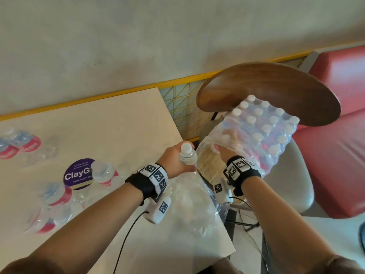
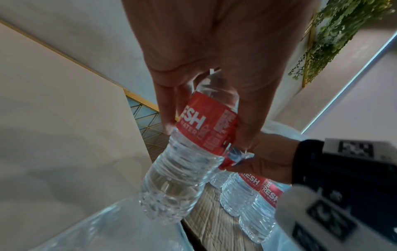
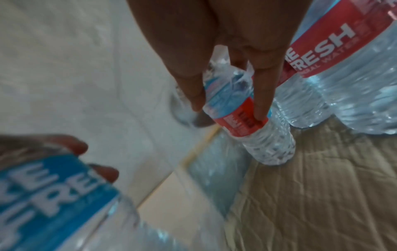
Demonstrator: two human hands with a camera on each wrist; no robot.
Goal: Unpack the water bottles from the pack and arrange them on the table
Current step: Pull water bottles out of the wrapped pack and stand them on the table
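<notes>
The shrink-wrapped pack (image 1: pixel 262 133) of white-capped water bottles stands on a chair seat right of the table, its near end torn open. My left hand (image 1: pixel 175 159) grips a clear bottle (image 1: pixel 187 153) by its upper part at the table's right edge; in the left wrist view its red label (image 2: pixel 206 125) shows between my fingers (image 2: pixel 167 108). My right hand (image 1: pixel 227 143) reaches inside the wrap and holds another bottle (image 3: pixel 247 118) near its top, still standing on the cardboard tray (image 3: pixel 322 186). Several unpacked bottles (image 1: pixel 53 194) lie on the cream table (image 1: pixel 118 119).
Loose clear wrap (image 1: pixel 191 200) drapes over the table's right edge. A round wooden tabletop (image 1: pixel 276 89) overhangs the pack from behind. A red bench (image 1: pixel 335 155) sits right. A purple sticker (image 1: pixel 79 175) marks the table. Yellow-trimmed wall runs along the back.
</notes>
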